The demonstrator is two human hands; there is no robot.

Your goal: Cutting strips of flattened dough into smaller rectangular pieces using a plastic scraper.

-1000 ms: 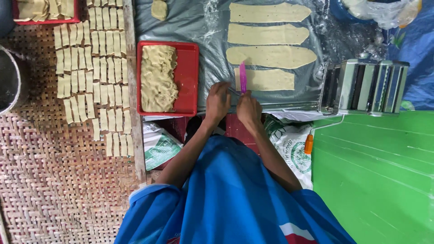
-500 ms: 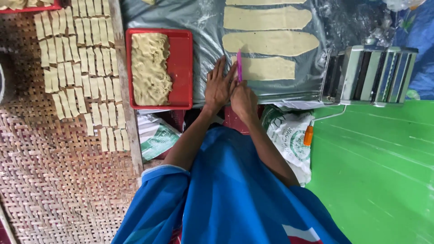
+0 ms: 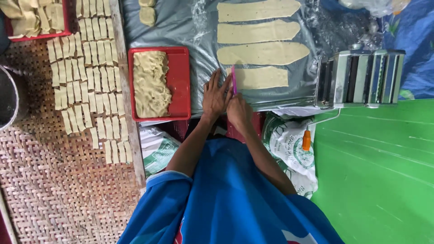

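My right hand [image 3: 239,113] is closed around a thin pink knife [image 3: 233,79], with the blade at the left end of the nearest flat dough strip [image 3: 262,77]. My left hand [image 3: 216,95] lies flat with fingers spread on the grey plastic sheet [image 3: 190,27], just left of the knife. Three longer dough strips [image 3: 257,31] lie in a row beyond it. A red tray [image 3: 183,81] holding a heap of cut dough [image 3: 150,83] sits to the left of my hands.
A metal pasta roller [image 3: 359,77] with an orange-handled crank [image 3: 307,140] stands at the right, beside a green surface [image 3: 379,171]. Several small cut dough pieces [image 3: 86,77] lie in rows on a woven mat [image 3: 58,190]. Printed sacks [image 3: 289,144] lie below the sheet.
The view shifted slightly; my hands stay at the near strip's left end, with the left hand's fingers spreading flatter beside the knife.
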